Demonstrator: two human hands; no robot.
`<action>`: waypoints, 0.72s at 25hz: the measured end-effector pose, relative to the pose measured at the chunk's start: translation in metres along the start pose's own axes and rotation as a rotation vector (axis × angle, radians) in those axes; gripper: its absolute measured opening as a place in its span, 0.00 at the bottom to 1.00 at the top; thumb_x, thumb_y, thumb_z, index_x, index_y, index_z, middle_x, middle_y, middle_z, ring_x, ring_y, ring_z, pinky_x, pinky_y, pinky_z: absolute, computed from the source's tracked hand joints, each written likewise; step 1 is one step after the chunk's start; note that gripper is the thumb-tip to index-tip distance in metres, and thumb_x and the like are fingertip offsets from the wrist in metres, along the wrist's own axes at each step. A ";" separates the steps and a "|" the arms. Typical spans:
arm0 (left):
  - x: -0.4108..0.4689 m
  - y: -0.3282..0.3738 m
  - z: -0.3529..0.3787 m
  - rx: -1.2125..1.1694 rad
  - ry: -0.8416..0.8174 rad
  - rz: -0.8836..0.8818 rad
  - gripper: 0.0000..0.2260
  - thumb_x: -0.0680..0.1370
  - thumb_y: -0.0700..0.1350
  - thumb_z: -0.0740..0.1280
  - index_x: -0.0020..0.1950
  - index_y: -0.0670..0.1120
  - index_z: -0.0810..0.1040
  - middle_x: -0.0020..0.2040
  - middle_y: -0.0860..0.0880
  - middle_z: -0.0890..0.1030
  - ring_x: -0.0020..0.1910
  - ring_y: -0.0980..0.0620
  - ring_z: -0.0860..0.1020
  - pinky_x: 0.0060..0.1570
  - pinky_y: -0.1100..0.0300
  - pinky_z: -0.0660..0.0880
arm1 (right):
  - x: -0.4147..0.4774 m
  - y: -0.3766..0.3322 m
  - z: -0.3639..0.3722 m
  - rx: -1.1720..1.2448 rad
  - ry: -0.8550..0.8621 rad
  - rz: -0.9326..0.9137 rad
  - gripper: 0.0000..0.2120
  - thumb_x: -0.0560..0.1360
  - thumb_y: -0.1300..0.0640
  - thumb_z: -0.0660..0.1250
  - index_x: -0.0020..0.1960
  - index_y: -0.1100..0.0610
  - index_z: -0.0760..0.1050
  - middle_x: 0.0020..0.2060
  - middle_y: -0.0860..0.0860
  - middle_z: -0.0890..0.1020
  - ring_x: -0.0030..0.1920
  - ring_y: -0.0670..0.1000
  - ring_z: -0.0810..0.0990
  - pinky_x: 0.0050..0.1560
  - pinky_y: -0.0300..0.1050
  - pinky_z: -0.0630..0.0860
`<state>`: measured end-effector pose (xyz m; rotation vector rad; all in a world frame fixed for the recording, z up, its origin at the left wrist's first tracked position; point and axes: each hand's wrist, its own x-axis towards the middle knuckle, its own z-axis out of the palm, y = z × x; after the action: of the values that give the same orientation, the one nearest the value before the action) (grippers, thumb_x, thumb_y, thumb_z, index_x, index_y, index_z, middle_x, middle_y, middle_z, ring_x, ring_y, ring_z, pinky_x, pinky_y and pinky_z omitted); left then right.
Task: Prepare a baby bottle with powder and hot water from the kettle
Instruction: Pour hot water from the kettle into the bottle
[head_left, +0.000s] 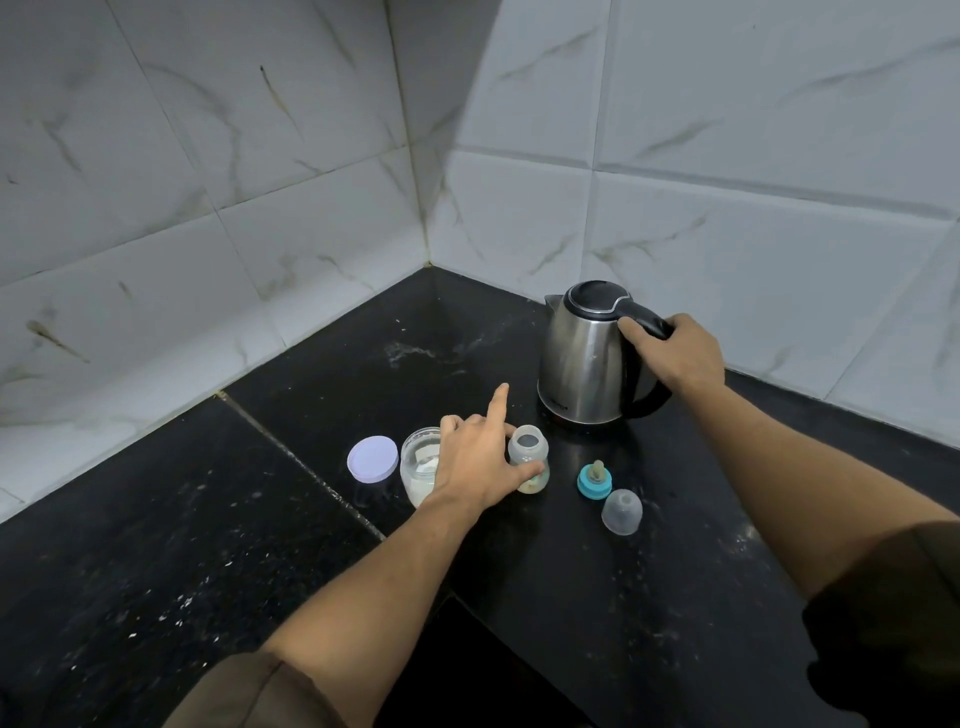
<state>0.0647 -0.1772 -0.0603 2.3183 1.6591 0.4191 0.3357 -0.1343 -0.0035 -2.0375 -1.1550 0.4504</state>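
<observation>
The person's forearms (374, 587) reach over the black counter (597, 597). The left hand (483, 460) clasps the open baby bottle (527, 448), forefinger out. The right hand (680, 358) grips the steel kettle (582, 358) by its handle, just behind the bottle. Pouring looks next: lift the kettle and tilt it slowly over the narrow mouth.

Black countertop (156, 571), white tiled walls (753, 114)

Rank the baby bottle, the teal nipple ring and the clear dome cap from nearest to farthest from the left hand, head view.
1. baby bottle: gripped by the left hand.
2. teal nipple ring: right of the bottle, apart from it.
3. clear dome cap: farther right, past the ring, nearer the camera.
</observation>
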 end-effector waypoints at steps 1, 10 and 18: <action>0.004 0.001 0.002 -0.013 -0.005 -0.004 0.51 0.73 0.63 0.74 0.85 0.49 0.48 0.60 0.60 0.83 0.64 0.52 0.76 0.68 0.53 0.60 | 0.002 -0.002 0.000 0.004 -0.015 0.013 0.30 0.72 0.29 0.68 0.50 0.57 0.77 0.45 0.52 0.81 0.51 0.58 0.80 0.47 0.50 0.73; 0.028 -0.002 0.023 -0.245 -0.087 -0.152 0.51 0.72 0.53 0.80 0.85 0.51 0.50 0.64 0.58 0.82 0.64 0.50 0.80 0.66 0.48 0.75 | -0.004 0.003 0.002 0.392 -0.201 0.164 0.28 0.66 0.32 0.77 0.34 0.58 0.79 0.28 0.53 0.82 0.32 0.51 0.80 0.42 0.44 0.76; 0.032 -0.003 0.043 -0.350 -0.088 -0.262 0.35 0.70 0.56 0.81 0.74 0.53 0.72 0.60 0.54 0.84 0.62 0.50 0.80 0.65 0.50 0.76 | -0.018 0.005 0.021 0.598 -0.048 0.211 0.27 0.58 0.34 0.82 0.28 0.53 0.72 0.25 0.51 0.75 0.29 0.52 0.72 0.35 0.48 0.73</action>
<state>0.0887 -0.1480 -0.0988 1.8178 1.6650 0.4973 0.3164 -0.1419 -0.0222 -1.6244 -0.7144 0.8412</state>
